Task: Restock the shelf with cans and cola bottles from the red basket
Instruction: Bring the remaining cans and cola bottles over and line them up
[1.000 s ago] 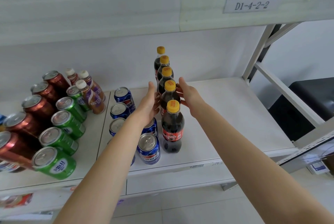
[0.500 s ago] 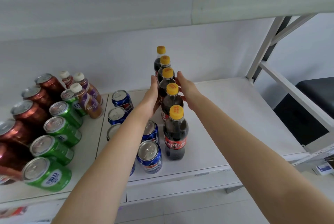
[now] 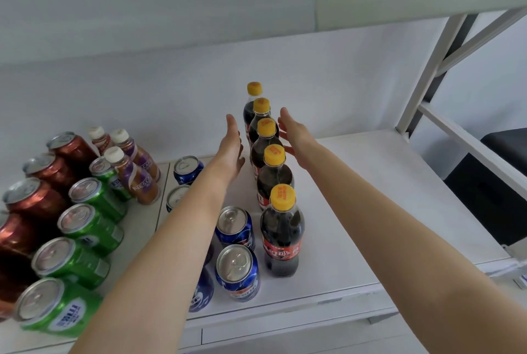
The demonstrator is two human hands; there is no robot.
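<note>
Cola bottles (image 3: 275, 179): five units with yellow caps, upright, in a single file. The file runs from the front edge of the shelf (image 3: 370, 196) toward its back wall, about midway along the shelf's width. Front bottle (image 3: 281, 242) stands near the front edge, red label facing forward.

Left hand (image 3: 232, 151): extends over the blue cans, on the left side of the file, level with the third bottle from the front. Fingers (image 3: 231, 128) are straight and together, palm turned toward the bottles, released and grasping nothing. A narrow gap shows between palm and bottles.

Right hand (image 3: 296, 139): on the right side of the file, opposite the left hand. Fingers (image 3: 285, 121) are straight and released, just beside the third and fourth bottles from the front. Contact cannot be confirmed, since the bottles hide part of the fingers.

Blue cans (image 3: 237, 273): upright, in two files just left of the cola bottles, partly hidden under the left forearm.

Green cans (image 3: 85, 228): one file farther left, on the adjoining shelf panel.

Red cans (image 3: 37, 202): one file at the far left.

Coffee bottles (image 3: 137, 176): three units with white caps, behind the green cans near the back wall.
</note>
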